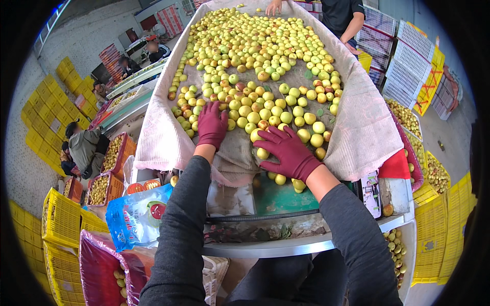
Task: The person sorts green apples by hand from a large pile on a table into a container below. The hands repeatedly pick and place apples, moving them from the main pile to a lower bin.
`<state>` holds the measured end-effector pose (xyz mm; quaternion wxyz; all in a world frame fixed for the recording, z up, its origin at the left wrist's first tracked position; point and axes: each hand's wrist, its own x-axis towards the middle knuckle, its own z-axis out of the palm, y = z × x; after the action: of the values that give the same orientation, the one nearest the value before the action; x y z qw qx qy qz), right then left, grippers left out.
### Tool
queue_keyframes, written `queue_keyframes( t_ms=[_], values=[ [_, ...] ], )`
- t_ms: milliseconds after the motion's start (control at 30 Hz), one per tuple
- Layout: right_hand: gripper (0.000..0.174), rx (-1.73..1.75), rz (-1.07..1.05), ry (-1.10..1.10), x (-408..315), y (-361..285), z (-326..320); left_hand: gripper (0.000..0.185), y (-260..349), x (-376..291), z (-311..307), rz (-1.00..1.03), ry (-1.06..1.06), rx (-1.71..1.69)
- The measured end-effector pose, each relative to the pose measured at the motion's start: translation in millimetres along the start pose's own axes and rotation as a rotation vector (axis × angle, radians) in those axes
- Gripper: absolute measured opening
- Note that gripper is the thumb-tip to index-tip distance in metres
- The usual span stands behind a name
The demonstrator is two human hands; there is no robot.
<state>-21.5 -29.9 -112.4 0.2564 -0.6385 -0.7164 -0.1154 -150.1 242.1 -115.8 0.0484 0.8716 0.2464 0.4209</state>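
Both my hands wear dark red gloves and rest among many round yellow-green fruits (253, 117), some with reddish-brown patches, on a cloth-lined sorting table (237, 153). My left hand (211, 125) lies at the left edge of the pile, fingers pointing away from me, touching fruits. With its fingers spread, my right hand (287, 153) is over the near edge of the pile, a fruit beside its fingertips. Neither hand is closed around a fruit. Just below my right hand, several fruits lie at the green belt (285, 204) under the cloth's near edge.
A blue and white plastic pouch (134, 216) lies left of my left forearm, a phone (370, 195) at the right. Yellow crates (63, 218) and a red-lined crate (103, 264) stand at the left. A person (342, 19) stands at the table's far right; others are at the left.
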Motion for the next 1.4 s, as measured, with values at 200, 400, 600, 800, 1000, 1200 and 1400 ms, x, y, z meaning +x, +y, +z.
queue_keyframes(
  t_ms=[200,400,600,800,1000,1200,1400],
  values=[
    [0.061,-0.198,0.161,0.025,0,-3,-7,0.051,25,-4,4,0.085,-0.166,-0.063],
    [0.062,-0.261,0.245,0.035,0,-1,-4,0.048,51,-10,7,0.222,-0.227,-0.293],
    [0.065,-0.291,0.176,-0.108,-4,-8,-7,0.035,73,-9,-4,0.340,-0.358,-0.413],
    [0.062,-0.243,0.114,-0.100,-4,-6,-9,0.028,63,-6,-5,0.287,-0.262,-0.429],
    [0.050,-0.051,-0.003,0.042,-4,5,-4,0.035,7,26,-2,0.027,0.094,-0.218],
    [0.058,-0.154,0.074,0.071,3,-5,-4,0.038,-44,67,0,0.092,-0.385,-0.078],
    [0.065,-0.253,0.232,-0.093,-4,-3,-6,0.041,-30,84,-3,-0.075,-0.683,0.067]
  ],
)
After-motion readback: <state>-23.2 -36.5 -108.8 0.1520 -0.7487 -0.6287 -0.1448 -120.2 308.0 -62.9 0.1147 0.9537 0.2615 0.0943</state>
